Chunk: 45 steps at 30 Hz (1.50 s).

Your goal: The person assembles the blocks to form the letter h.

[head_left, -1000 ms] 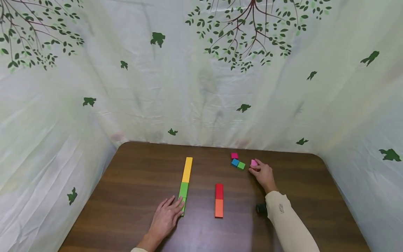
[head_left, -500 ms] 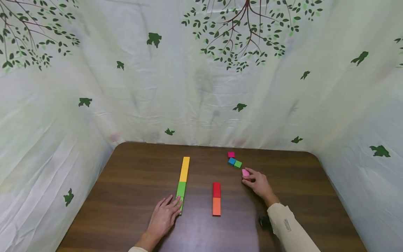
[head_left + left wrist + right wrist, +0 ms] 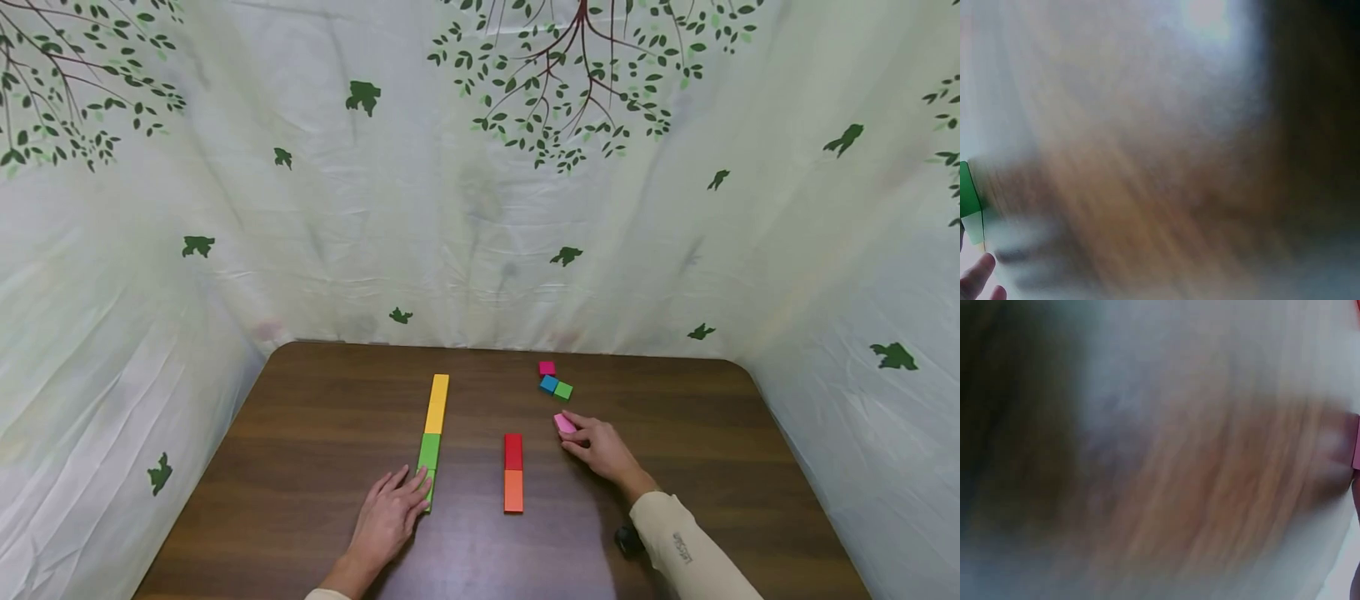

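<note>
My right hand [image 3: 606, 452] pinches a pink block [image 3: 564, 424] between thumb and fingers, just right of and beyond the red block. The pink block's edge also shows at the right border of the right wrist view. My left hand [image 3: 384, 521] lies with extended fingers on the nearer green block [image 3: 431, 493], partly hiding it. That block forms a straight row with another green block [image 3: 429, 451] and a long yellow block [image 3: 437, 404]. To the right, a red block [image 3: 513, 451] and an orange block [image 3: 513, 492] lie end to end.
Toward the table's back lie a magenta block [image 3: 547, 367], a blue block [image 3: 549, 384] and a small green block [image 3: 563, 391], close together. A black object [image 3: 628, 542] is at the right wrist. White cloth [image 3: 480, 250] with printed leaves surrounds the brown table [image 3: 300, 433].
My right hand has brought the pink block leftward and nearer, from beside the back cluster toward the red block, turning it slightly. My left hand has stayed on the green block.
</note>
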Available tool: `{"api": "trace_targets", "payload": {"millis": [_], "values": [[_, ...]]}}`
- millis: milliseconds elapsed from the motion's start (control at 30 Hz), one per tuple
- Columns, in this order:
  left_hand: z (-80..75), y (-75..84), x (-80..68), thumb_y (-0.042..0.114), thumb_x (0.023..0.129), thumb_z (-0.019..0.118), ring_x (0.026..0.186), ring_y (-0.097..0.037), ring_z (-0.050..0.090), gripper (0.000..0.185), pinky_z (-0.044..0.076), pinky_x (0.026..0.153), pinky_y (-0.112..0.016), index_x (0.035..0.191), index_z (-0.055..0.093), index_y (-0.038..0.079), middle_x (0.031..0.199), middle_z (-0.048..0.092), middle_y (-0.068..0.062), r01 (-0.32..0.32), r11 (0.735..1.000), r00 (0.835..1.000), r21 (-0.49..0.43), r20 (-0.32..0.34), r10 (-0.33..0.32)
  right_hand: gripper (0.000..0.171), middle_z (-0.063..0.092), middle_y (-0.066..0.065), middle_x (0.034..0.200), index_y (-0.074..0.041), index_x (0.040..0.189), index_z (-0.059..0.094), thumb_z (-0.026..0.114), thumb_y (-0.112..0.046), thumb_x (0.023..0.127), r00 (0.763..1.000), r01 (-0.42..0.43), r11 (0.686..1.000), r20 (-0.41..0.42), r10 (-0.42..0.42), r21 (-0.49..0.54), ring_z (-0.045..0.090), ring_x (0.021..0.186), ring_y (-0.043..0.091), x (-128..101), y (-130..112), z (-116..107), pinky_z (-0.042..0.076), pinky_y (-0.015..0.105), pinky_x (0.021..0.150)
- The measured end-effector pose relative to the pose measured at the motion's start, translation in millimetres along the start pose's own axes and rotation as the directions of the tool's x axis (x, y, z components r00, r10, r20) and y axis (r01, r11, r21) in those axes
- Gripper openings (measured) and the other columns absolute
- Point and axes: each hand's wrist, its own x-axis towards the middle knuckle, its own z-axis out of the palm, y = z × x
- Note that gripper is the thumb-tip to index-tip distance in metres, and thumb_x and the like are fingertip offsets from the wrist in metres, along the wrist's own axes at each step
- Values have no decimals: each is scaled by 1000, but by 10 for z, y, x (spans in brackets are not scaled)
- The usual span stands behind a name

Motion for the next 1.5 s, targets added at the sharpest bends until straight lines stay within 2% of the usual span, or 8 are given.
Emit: {"api": "trace_targets", "payload": {"millis": [333, 533, 767, 1100, 1300, 1500], "values": [[14, 4, -13, 18, 75, 79, 111, -35, 62, 34, 46, 93, -53, 108, 75, 11, 118, 69, -5, -8, 1000, 999, -9, -33, 8, 24, 60, 8, 133, -8, 108, 74, 74, -16, 85, 999, 30, 999, 21, -29, -17, 60, 116, 29, 139, -68, 61, 49, 45, 94], [18, 1, -19, 18, 74, 80, 111, -35, 62, 34, 46, 93, -52, 107, 75, 11, 118, 69, -4, -6, 1000, 999, -9, -43, 6, 30, 59, 8, 133, -2, 114, 70, 72, -16, 87, 998, 54, 999, 33, -53, -5, 60, 117, 28, 234, -69, 69, 49, 44, 94], [9, -13, -17, 19, 75, 79, 111, -34, 62, 34, 45, 93, -52, 108, 75, 11, 118, 69, -4, -4, 1000, 999, -1, -32, 4, 33, 58, 8, 135, -1, 116, 68, 71, -16, 88, 996, 33, 999, 80, -32, -17, 58, 120, 27, 337, -94, 62, 47, 45, 97], [10, -13, -15, 20, 76, 78, 111, -34, 62, 34, 45, 93, -52, 108, 75, 12, 118, 69, -3, -10, 1000, 1000, -3, -29, 10, 33, 58, 5, 135, -5, 120, 67, 69, -14, 89, 987, 71, 992, 149, -55, -104, 57, 121, 24, 482, -127, 45, 48, 44, 97], [21, -18, -32, 20, 75, 79, 111, -34, 62, 34, 46, 92, -52, 109, 75, 13, 118, 69, -3, -18, 1000, 999, -3, -34, 18, 31, 57, 8, 136, -2, 118, 67, 68, -11, 89, 982, 110, 984, 166, -87, -139, 55, 123, 27, 569, -164, 72, 47, 44, 98], [11, -25, -34, 21, 76, 78, 112, -33, 62, 33, 45, 93, -52, 109, 75, 13, 119, 68, -3, -11, 1000, 999, -1, -32, 11, 28, 60, 7, 133, -5, 116, 70, 69, -9, 88, 984, 88, 981, 167, -59, -174, 57, 120, 26, 673, -191, 96, 48, 41, 97]]}}
